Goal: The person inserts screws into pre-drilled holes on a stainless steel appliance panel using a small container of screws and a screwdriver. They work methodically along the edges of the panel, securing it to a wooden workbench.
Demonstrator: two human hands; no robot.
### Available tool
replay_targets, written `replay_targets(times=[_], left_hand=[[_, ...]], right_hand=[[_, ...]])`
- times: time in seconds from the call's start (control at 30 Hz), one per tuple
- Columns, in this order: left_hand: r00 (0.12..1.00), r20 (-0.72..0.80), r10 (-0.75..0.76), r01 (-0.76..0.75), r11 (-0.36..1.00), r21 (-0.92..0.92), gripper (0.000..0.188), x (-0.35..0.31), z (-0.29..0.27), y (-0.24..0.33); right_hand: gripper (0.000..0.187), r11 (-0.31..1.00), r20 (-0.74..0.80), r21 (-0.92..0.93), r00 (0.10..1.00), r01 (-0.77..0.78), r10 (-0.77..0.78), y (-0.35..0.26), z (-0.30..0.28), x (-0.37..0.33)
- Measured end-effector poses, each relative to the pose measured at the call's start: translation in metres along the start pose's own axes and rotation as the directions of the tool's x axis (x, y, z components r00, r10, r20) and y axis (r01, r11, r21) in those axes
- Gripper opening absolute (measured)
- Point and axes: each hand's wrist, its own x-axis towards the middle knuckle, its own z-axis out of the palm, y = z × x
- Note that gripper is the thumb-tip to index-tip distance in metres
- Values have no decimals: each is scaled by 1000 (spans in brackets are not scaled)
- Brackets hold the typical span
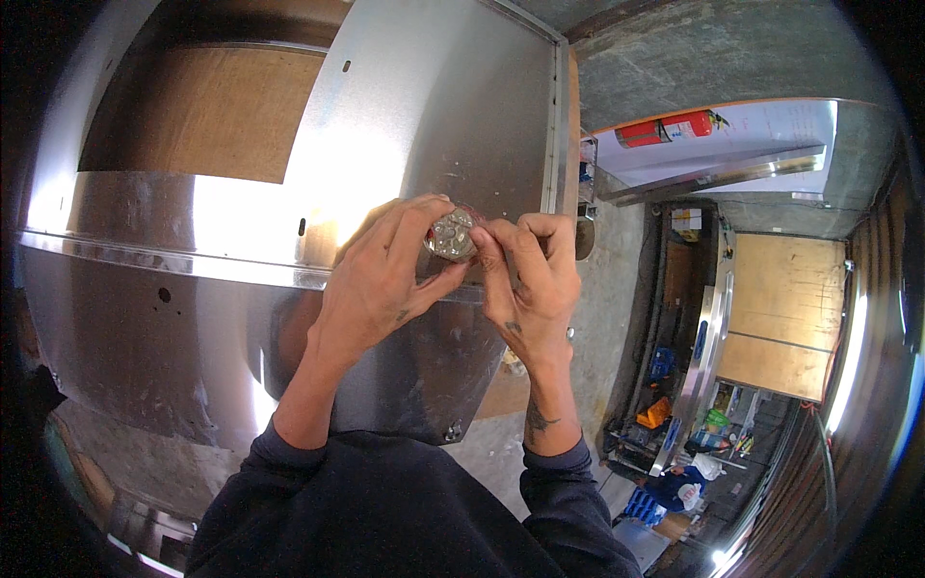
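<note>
My left hand [371, 270] curls its fingers and thumb around a small round object [451, 236]. The object has a shiny, greyish, lobed face, much like the base of a clear plastic bottle, and a reddish edge. Against its right rim my right hand [530, 270] presses thumb and forefinger together, the other fingers folded in. Whether a tiny piece sits in that pinch I cannot make out. Both hands are just above a large sheet-metal panel [472, 106], close to the bent edge where its top meets the front face.
The panel has a rectangular opening [207, 111] with brown board behind it. To the right, a red fire extinguisher [670, 128] lies along a white board. Farther off are long metal bars [696, 376], an orange bin [654, 413] and another person [679, 486] in dark clothing.
</note>
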Motion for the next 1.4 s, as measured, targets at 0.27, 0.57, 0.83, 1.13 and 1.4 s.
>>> replay_targets(times=[0.27, 0.57, 0.83, 1.13, 1.4], left_hand=[[998, 6, -58, 59, 998, -26, 67, -2, 2, 0], [999, -15, -41, 41, 999, -7, 66, 4, 7, -2], [999, -35, -35, 34, 999, -29, 67, 7, 8, 2], [1000, -24, 4, -4, 1000, -8, 67, 7, 7, 0], [1000, 3, -23, 23, 1000, 0, 66, 5, 6, -1]], right_hand=[[8, 993, -138, 116, 989, -36, 52, 12, -10, 5], [20, 502, -283, 858, 715, -108, 639, 81, -19, 80], [24, 264, -141, 962, 699, -70, 701, 122, -22, 76], [24, 77, -14, 996, 728, -54, 685, 124, -24, 67], [20, 270, -155, 962, 713, -50, 684, 118, -12, 73]])
